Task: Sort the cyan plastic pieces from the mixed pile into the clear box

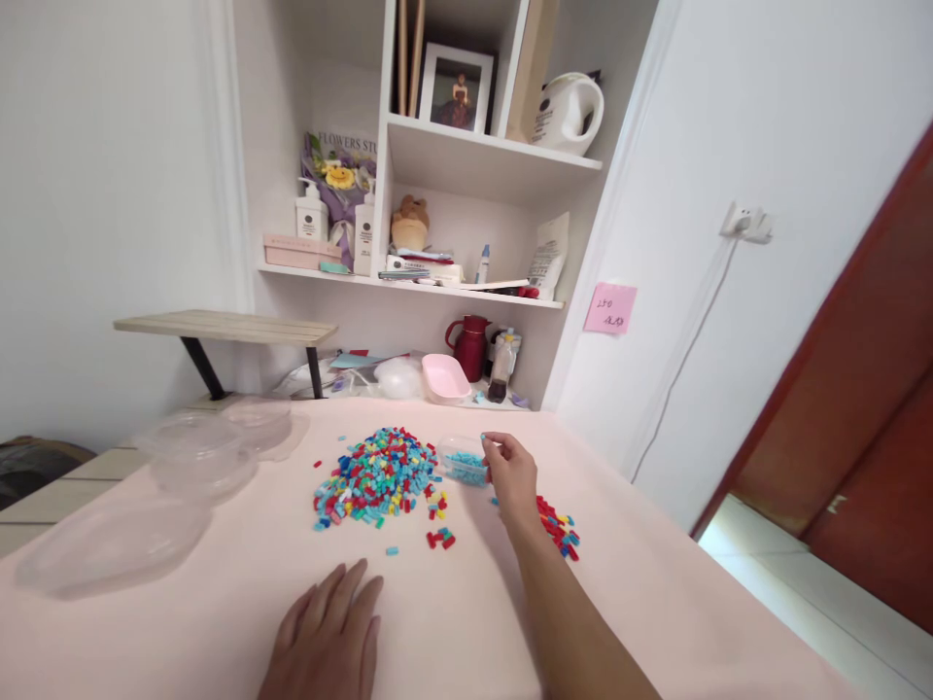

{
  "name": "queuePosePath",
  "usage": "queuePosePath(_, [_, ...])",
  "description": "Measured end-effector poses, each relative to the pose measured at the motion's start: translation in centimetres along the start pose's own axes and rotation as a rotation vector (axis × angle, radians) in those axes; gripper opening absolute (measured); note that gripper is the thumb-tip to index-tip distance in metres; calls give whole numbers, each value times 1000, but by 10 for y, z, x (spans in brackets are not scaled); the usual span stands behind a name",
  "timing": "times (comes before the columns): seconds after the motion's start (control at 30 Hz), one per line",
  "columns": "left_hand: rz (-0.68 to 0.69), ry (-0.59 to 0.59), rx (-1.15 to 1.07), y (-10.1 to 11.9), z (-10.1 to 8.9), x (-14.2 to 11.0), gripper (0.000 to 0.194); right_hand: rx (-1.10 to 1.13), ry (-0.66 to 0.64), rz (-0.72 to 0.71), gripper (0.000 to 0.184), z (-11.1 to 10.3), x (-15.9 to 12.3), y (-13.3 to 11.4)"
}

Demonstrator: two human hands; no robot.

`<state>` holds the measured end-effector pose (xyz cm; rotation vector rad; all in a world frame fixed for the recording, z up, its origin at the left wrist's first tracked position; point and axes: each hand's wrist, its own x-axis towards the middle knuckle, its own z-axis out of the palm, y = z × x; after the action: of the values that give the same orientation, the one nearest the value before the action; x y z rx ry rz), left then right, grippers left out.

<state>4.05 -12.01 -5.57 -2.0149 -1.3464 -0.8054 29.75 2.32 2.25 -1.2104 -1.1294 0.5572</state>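
Note:
My right hand [512, 474] pinches a small light-blue brick [482, 437] between thumb and fingertips. It is over the right side of a clear plastic box [446, 449] that holds many light-blue bricks [465, 468]. My left hand [328, 627] lies flat on the pink tabletop with its fingers stretched out, holding nothing. Beyond it rises a large heap of mixed bricks [383, 472], in red, blue, yellow and green. A smaller pile of mostly red bricks [560, 528] is partly hidden behind my right forearm. One loose light-blue brick [392, 551] lies in front of the heap.
Several clear plastic containers [117, 540] stand along the table's left side. A small raised wooden shelf [225, 327] is behind them. At the back are a pink basin [445, 377], a red jug [472, 348] and a bottle of dark liquid [501, 369]. White shelving [473, 156] rises above.

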Motion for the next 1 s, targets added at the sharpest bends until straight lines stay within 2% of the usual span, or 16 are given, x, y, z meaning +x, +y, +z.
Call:
queuePosePath(0.2, [4,-10,-15,2,-4,1,31,-4,-11,-17,53,-4,4,6])
queuePosePath(0.3, [-4,-28,-23,3,-7,2,31,3,-87,-74,46,-1,-1,2])
queuePosePath(0.4, [-6,-37,-19,5,-10,2,32,-43,-334,-176,32,6,-13,-6])
queuePosePath(0.53, [7,-46,-8,6,-13,3,32,-230,-755,-435,15,20,-38,-20])
queuePosePath(0.57, [10,-42,0,6,-14,4,32,-270,-837,-483,12,23,-44,-22])
queuePosePath(0.63, [17,-28,18,7,-16,5,32,-319,-921,-526,10,28,-54,-26])
queuePosePath(0.83, [16,-22,27,8,-16,5,32,-444,-987,-570,10,35,-62,-20])
queuePosePath(1.0, [-20,-64,-39,2,-8,0,34,-429,-993,-575,11,38,-62,-15])
